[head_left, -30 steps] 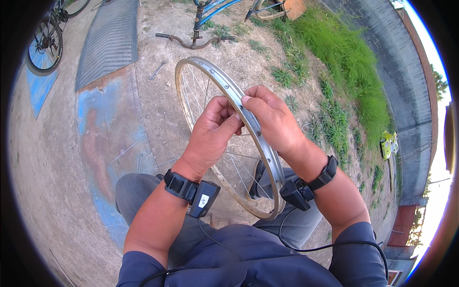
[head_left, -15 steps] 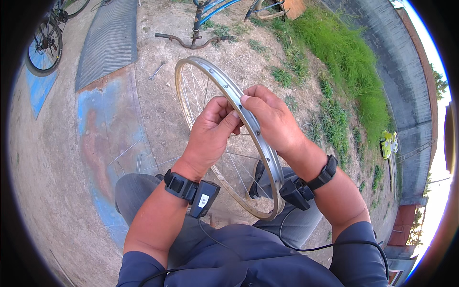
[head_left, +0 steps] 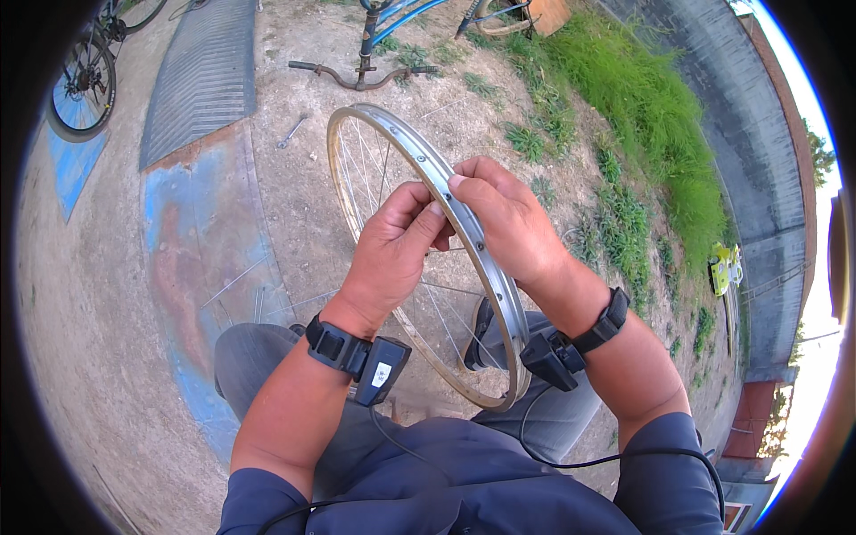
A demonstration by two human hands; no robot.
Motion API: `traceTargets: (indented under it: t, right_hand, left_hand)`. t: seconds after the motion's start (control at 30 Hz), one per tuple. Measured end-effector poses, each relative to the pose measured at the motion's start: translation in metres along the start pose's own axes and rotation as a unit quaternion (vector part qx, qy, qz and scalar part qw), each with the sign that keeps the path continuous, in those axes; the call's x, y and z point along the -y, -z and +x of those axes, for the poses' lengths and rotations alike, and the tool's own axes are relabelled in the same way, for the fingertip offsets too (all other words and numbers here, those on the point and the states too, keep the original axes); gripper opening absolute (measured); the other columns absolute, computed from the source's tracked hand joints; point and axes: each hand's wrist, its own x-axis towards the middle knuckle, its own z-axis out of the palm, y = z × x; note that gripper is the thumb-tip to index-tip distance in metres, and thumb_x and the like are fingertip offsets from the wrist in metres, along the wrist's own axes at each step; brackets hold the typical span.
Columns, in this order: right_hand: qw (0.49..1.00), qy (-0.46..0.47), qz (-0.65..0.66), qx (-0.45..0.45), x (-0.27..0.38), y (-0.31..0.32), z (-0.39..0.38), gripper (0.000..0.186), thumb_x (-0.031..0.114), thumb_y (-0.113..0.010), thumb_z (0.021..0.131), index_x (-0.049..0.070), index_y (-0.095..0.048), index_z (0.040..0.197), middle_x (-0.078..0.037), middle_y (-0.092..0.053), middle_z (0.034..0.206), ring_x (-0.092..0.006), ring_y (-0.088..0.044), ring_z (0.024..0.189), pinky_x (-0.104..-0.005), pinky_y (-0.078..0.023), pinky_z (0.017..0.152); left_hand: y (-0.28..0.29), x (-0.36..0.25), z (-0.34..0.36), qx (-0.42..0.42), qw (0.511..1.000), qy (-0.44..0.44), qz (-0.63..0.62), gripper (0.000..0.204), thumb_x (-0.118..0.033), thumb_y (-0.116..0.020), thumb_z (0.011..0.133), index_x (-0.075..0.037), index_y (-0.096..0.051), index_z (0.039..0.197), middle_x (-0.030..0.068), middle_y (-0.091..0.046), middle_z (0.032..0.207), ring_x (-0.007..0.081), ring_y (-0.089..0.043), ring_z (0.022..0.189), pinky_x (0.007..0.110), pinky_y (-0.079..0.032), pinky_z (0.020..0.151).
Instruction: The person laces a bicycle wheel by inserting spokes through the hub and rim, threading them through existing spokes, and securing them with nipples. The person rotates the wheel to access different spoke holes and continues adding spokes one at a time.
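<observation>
Silver metal shines along the bicycle wheel (head_left: 492, 269), which has no tire and leans on a slant in front of the person in the head view. Its low end is between the legs, near the gray pants (head_left: 571, 412).

The left hand (head_left: 406, 236) is at the inside of the rim, with its thumb and fingers bent in close together. I cannot tell if they pinch something small, because the tips are partly hidden. The right hand (head_left: 508, 218) has its fingers bent in and its thumb pressed on the outer side of the rim, near a small dark hole, so it seems to grip there.

The wheel could tip or twist if that grip gets loose, since it is leaning. If there is a tiny part in the fingers, it could slip out and get lost in the dirt (head_left: 294, 214). A hard push the wrong way could bend the thin spokes (head_left: 364, 174) or poke a bare finger. The black box (head_left: 550, 363) on the right wrist is just beside the rim and could bump it. The black cable (head_left: 615, 461) loops close to the wheel's low end, so a turn of the wheel could catch it.
</observation>
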Motion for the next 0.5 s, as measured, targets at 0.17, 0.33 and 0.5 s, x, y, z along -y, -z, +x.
traceTargets:
  t: [0.17, 0.33, 0.5]
  right_hand:
    - [1.0, -0.001, 0.002, -0.001, -0.0017, 0.0005, 0.0016, 0.034, 0.028, -0.059, 0.105, -0.004, -0.059, 0.115, -0.01, -0.068, 0.092, -0.0148, -0.067, 0.076, -0.0299, -0.053, 0.07]
    - [1.0, 0.002, 0.004, -0.005, -0.0028, 0.0005, 0.0008, 0.034, 0.028, -0.059, 0.105, -0.005, -0.058, 0.114, -0.01, -0.068, 0.091, -0.0147, -0.067, 0.075, -0.0298, -0.054, 0.07]
    - [1.0, -0.007, 0.008, -0.005, -0.0015, -0.0001, 0.0013, 0.034, 0.028, -0.059, 0.105, -0.005, -0.058, 0.115, -0.01, -0.068, 0.092, -0.0145, -0.067, 0.075, -0.0293, -0.053, 0.07]
  left_hand:
    - [-0.0011, 0.0006, -0.0001, 0.005, 1.0, -0.003, -0.002, 0.018, -0.017, -0.058, 0.112, -0.005, -0.062, 0.124, 0.0016, -0.067, 0.1, 0.0091, -0.06, 0.087, 0.026, -0.052, 0.081]
    - [-0.002, 0.0012, 0.0008, 0.005, 1.0, -0.016, 0.009, 0.017, -0.017, -0.057, 0.112, -0.005, -0.062, 0.123, 0.0015, -0.067, 0.1, 0.009, -0.06, 0.087, 0.026, -0.052, 0.082]
    - [-0.0005, -0.0019, 0.0, 0.007, 1.0, 0.0, 0.02, 0.019, -0.017, -0.058, 0.112, -0.004, -0.06, 0.126, 0.0018, -0.068, 0.101, 0.009, -0.061, 0.087, 0.026, -0.052, 0.081]
